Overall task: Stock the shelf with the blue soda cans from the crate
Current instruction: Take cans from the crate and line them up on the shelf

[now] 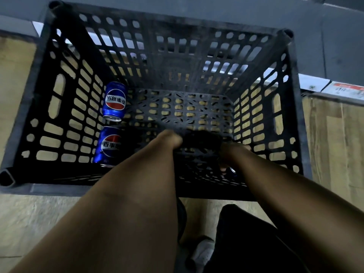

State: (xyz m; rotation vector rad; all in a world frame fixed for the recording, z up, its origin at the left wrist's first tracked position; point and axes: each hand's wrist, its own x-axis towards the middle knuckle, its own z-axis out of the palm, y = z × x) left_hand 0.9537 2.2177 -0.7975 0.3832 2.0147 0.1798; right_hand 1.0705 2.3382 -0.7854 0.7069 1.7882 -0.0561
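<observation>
**Operator:** Head view looks straight down into the black plastic crate (59, 107), and both of my forearms reach over its near wall. I judge this to be the pick-up step: cans are coming out of the crate, none on the shelf from what I see.

**Partner:** What are the hands doing?

**Operator:** My left hand (169, 139) is low inside, fingers curled under and hidden, so I cannot tell whether it holds anything. My right hand (233, 152) is also down by the near wall; a silvery can rim (232, 170) shows just beneath it, and I judge the fingers are wrapped around that can, though shadow hides most of it.

**Partner:** Where are the rest?

**Operator:** Two blue Pepsi cans lie on their sides to the left of my left hand, end to end: the nearer one (108, 146) just beside my forearm, the farther one (115, 101) beyond it.

**Partner:** Next?

**Operator:** Probably a firm grip, then a lift clear of the crate walls.
</observation>
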